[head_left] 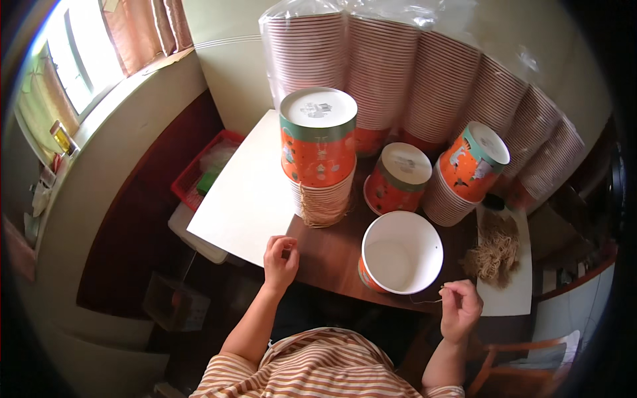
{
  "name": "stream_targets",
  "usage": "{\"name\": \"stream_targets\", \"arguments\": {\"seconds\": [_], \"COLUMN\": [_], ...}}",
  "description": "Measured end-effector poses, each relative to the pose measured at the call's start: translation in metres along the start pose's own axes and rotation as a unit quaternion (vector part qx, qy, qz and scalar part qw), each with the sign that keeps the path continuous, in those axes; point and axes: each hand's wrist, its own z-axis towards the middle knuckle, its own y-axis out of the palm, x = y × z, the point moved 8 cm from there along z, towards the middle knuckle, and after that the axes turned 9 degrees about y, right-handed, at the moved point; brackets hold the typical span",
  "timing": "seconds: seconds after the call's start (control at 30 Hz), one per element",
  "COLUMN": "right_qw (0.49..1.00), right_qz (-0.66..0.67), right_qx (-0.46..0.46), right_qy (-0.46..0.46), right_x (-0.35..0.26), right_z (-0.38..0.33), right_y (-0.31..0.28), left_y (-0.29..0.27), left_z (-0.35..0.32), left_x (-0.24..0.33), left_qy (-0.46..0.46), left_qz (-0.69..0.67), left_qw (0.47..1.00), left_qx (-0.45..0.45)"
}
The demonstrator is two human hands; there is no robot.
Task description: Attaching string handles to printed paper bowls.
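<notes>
A white paper bucket with an orange outside stands at the table's near edge, tilted so that its mouth faces me. Just right of its rim, my right hand pinches a thin piece of string that runs toward the bucket's lower side. My left hand hovers by the front edge, left of the bucket, fingers loosely curled with a gap to the thumb; nothing shows in it. On the right lies a tangled bundle of tan string. More strings hang from the upside-down bucket stack at the left.
Tall stacks of nested buckets in clear plastic line the back. Shorter upside-down stacks and an orange bucket stand behind the white one. A red basket sits left of the table; a chair is at right.
</notes>
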Motion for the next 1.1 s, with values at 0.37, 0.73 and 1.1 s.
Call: {"name": "stream_targets", "arguments": {"seconds": [0.37,0.73,1.1], "right_qw": [0.984,0.890,0.819], "right_qz": [0.017,-0.008,0.020], "right_qx": [-0.158,-0.437,-0.512], "right_qy": [0.081,0.127,0.257], "right_x": [0.001,0.021,0.039], "right_z": [0.069,0.058,0.044], "right_y": [0.038,0.129,0.151], "left_y": [0.049,0.065,0.067], "left_z": [0.024,-0.010,-0.040], "left_x": [0.089,0.123,0.104], "left_qy": [0.006,0.036,-0.053], "left_qz": [-0.177,-0.134,-0.180], "left_qw": [0.971,0.969,0.960], "left_qx": [-0.159,-0.203,-0.205]}}
